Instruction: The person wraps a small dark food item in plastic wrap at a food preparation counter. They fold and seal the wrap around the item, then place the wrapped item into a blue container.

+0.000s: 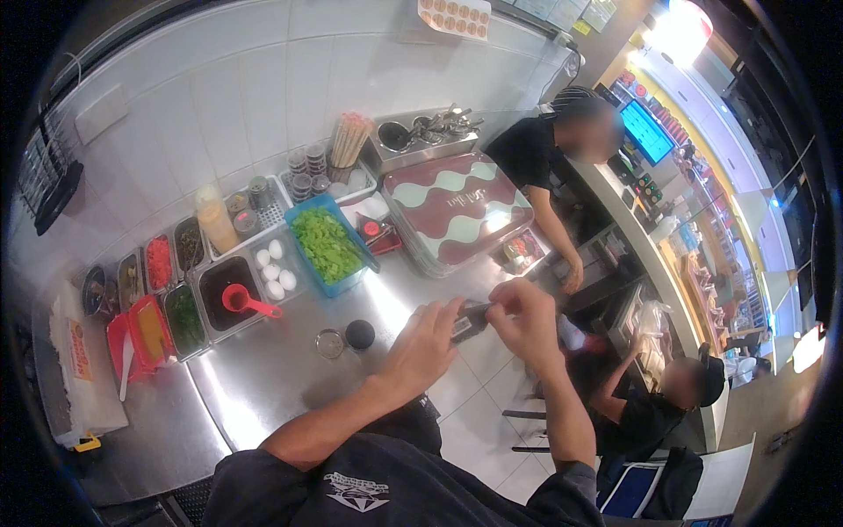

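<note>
My left hand grips a small dark container with a label, held above the floor just past the counter's edge. The fingertips of my right hand pinch the container's far end. On the steel counter, left of my left hand, a small round clear container and a black round lid or cap lie side by side. Beyond them are a blue bin of chopped lettuce, a tray of white eggs and a dark sauce pan with a red measuring scoop.
A large lidded patterned box stands at the back right, beside a steel cutlery holder. Topping pans and a squeeze bottle line the wall. One person stands behind the box; another is at right, holding a plastic bag.
</note>
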Available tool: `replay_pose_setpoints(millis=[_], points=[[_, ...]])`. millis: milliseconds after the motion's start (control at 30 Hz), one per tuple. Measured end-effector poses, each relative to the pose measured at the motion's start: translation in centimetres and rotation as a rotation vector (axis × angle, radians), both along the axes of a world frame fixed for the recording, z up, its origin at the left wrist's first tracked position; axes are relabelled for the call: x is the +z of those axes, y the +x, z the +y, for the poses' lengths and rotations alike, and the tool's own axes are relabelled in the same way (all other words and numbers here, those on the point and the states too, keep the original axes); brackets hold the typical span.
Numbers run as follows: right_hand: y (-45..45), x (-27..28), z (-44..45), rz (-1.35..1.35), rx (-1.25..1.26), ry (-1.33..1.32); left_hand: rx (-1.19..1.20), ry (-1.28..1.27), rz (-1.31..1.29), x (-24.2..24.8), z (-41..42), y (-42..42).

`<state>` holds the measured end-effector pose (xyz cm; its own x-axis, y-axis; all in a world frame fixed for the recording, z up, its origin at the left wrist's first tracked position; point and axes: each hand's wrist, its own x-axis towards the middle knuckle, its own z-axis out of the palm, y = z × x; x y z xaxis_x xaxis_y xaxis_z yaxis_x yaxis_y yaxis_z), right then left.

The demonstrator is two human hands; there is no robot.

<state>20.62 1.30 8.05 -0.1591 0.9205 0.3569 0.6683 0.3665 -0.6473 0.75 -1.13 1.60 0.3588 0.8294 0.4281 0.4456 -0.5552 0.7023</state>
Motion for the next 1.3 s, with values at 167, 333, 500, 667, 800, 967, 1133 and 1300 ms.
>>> replay_pose_setpoints(millis=[167,333,500,667,800,967,1133,1300], points=[[2.2,-1.2,1.3,0.254,0.018,-0.448,-0.099,-0.17,-0.161,-1.7,0.1,-0.3],[2.7,-1.3,1.1,0.666,0.028,-0.865,-0.272,-0.472,-0.478,-3.7,-0.3,-0.7],[3.8,-2.5,-0.1,0.764,0.057,-0.938,-0.325,-0.697,-0.58,-4.7,-0.6,-1.6],[3.9,-5.0,-1.3,0.846,-0.024,-0.738,-0.303,-0.891,-0.815,-3.5,-0.1,-1.7],[4.2,-8.5,-1.2,1.028,-0.088,-0.679,-0.365,-0.936,-0.832,-3.3,0.1,-1.9],[3.8,-11.5,-1.1,0.897,-0.222,-0.41,-0.472,-1.0,-0.686,-3.8,-0.5,-1.2],[4.2,-17.7,2.0,0.616,-0.589,-0.17,-0.507,-1.062,-0.559,-3.7,-1.8,-1.8],[2.0,-24.9,1.6,0.638,-0.486,-0.373,-0.432,-1.08,-0.681,-4.5,-2.1,-0.8]])
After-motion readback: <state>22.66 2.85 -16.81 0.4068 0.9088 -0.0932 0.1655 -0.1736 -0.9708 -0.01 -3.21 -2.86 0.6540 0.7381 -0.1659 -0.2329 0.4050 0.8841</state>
